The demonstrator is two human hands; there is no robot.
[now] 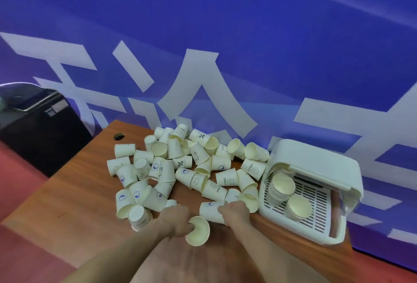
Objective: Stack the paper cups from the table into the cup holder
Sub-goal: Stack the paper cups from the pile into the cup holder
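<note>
Matt cream paper cups [185, 170] lie on a smooth reddish wood-grain table [74, 194] with a slight sheen, beside a smooth white plastic holder [316, 165] on the right with a slotted tray; far left, a glossy black bin [38, 122].

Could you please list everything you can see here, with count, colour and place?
Loose paper cups: dozens, cream with blue prints, heaped mid-table.
Cup holder: one, white, lid up, at the table's right.
Cup stacks: two, cream, inside the holder.
Table: one, brown wood.
Banner: one, blue with white characters, behind.
Black appliance: one, far left.
Left hand: grips a cream cup.
Right hand: holds a lying cup.
</note>
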